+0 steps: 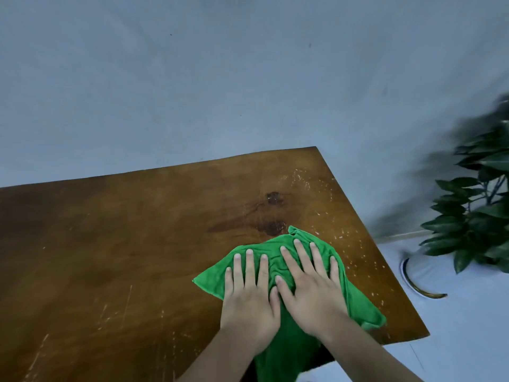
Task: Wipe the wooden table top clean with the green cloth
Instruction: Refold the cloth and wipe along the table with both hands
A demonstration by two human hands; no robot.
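Observation:
A green cloth (355, 296) lies spread on the right part of the wooden table top (124, 244). Both hands press flat on it with fingers spread: my left hand (249, 296) on the cloth's left half, my right hand (311, 293) beside it, thumbs touching. Part of the cloth hangs over the near edge of the table between my forearms. Two dark wet-looking stains (274, 213) sit just beyond the cloth, and pale specks (303, 183) dot the far right corner.
A plain grey wall stands behind the table. To the right, a leafy green plant (473, 210) rises from the pale floor, with a curved metal ring (416, 282) on the floor beside the table's right edge. Scratches mark the table's near left area.

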